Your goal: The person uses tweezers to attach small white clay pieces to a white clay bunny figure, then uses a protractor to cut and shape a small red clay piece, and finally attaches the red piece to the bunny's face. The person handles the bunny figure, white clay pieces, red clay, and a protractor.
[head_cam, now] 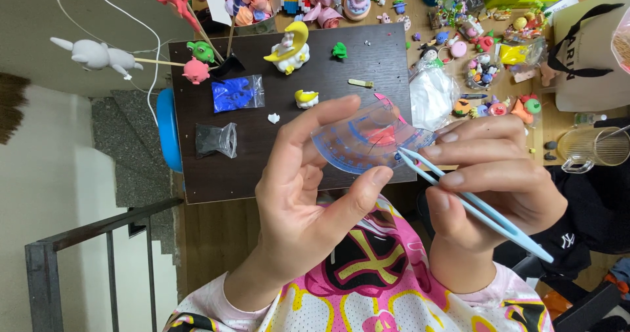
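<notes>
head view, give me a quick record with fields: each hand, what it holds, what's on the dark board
left hand: holds clear plastic bag with red piece inside
right hand: grips light blue tweezers, tips at bag's edge
dark board: blue clay bag, black clay bag, yellow moon figure, small green piece

Dark wooden board [216, 174] on a cluttered wooden table [558, 132], grey stairwell and metal railing [98, 230] alongside.
</notes>
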